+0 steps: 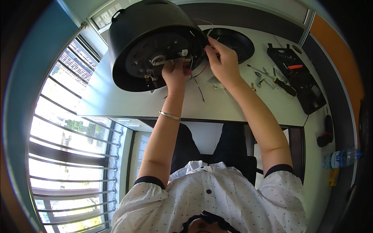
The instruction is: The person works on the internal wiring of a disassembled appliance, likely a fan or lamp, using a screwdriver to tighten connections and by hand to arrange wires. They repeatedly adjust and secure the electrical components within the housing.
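Note:
A black rice-cooker-like housing (151, 29) lies tipped on the table, its open underside turned toward me. Inside are a round metal centre fitting, a flat metal strip (165, 61) and small terminals. My left hand (175, 73) reaches into the underside at the strip's right end, fingers closed; what they hold is hidden. At the housing's right rim, my right hand (223, 60) pinches a thin white wire (210, 32) between thumb and forefinger. A red wire (201, 70) and a blue wire (201, 93) hang out below, between my hands.
A round black cover (243, 44) lies behind my right hand. To the right are a screwdriver (285, 86), loose small metal parts (265, 80) and an open black tool case (309, 87) with a red-handled tool (295, 66). A plastic bottle (342, 158) lies far right; a barred window is left.

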Action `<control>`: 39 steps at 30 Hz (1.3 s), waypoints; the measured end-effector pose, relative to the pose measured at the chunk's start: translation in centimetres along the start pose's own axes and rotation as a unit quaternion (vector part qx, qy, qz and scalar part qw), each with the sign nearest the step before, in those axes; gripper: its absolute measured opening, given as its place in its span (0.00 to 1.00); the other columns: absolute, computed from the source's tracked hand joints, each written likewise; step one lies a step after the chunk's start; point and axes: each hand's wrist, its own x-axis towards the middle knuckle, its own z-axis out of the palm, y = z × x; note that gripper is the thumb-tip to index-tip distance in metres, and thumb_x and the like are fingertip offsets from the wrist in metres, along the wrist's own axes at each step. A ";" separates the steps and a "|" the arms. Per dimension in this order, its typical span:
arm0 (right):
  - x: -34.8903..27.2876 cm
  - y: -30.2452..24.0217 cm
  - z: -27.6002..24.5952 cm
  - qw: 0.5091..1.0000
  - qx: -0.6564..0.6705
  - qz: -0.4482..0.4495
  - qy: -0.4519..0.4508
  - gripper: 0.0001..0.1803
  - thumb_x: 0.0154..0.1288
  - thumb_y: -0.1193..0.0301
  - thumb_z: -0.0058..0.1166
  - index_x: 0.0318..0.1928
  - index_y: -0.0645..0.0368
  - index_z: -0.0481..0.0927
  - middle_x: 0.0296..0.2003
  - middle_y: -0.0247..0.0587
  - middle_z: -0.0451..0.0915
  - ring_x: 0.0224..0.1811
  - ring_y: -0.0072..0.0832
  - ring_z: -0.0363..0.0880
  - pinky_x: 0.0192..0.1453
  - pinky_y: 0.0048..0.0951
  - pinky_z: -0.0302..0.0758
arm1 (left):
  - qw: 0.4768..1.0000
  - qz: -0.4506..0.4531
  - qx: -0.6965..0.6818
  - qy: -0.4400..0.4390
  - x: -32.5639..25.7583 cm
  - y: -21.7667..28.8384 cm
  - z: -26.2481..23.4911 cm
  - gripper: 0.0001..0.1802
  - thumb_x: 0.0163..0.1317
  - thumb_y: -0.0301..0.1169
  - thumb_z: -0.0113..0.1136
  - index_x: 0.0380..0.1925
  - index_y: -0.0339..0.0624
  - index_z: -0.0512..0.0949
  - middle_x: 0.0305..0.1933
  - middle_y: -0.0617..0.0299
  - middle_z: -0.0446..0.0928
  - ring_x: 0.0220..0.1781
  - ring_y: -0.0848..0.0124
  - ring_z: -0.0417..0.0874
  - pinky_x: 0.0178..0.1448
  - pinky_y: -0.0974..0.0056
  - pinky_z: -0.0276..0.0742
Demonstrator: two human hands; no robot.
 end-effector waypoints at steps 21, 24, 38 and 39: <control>-0.2 2.6 -4.0 0.986 0.086 0.106 -0.099 0.15 0.58 0.70 0.54 0.45 0.61 0.79 0.34 0.48 0.82 0.34 0.38 0.82 0.39 0.29 0.76 | 0.995 -0.072 -0.029 -0.057 -0.7 2.1 -0.9 0.12 0.62 0.31 0.54 0.39 0.31 0.76 0.34 0.51 0.80 0.22 0.70 0.80 0.27 0.69 0.79; -1.4 1.4 -7.1 0.969 -0.058 0.137 -0.198 0.14 0.58 0.68 0.54 0.43 0.61 0.80 0.35 0.48 0.82 0.36 0.40 0.81 0.41 0.33 0.77 | 0.996 -0.069 -0.024 -0.060 -0.8 2.0 -1.1 0.12 0.63 0.31 0.53 0.38 0.31 0.76 0.34 0.51 0.80 0.23 0.70 0.80 0.27 0.68 0.79; -5.2 5.3 -17.2 0.863 -0.442 0.141 -0.198 0.14 0.57 0.73 0.55 0.44 0.64 0.79 0.42 0.52 0.79 0.46 0.43 0.77 0.52 0.38 0.73 | 0.997 -0.041 0.047 -0.040 -0.3 1.5 -1.5 0.10 0.65 0.28 0.51 0.37 0.32 0.76 0.33 0.53 0.81 0.23 0.70 0.81 0.27 0.69 0.79; -5.4 5.7 -17.1 0.876 -0.435 0.113 -0.172 0.13 0.57 0.73 0.55 0.43 0.63 0.80 0.41 0.51 0.79 0.45 0.43 0.77 0.50 0.38 0.73 | 0.998 -0.042 0.042 -0.037 -0.3 1.3 -1.2 0.09 0.65 0.28 0.51 0.37 0.32 0.76 0.33 0.53 0.81 0.23 0.70 0.81 0.27 0.69 0.79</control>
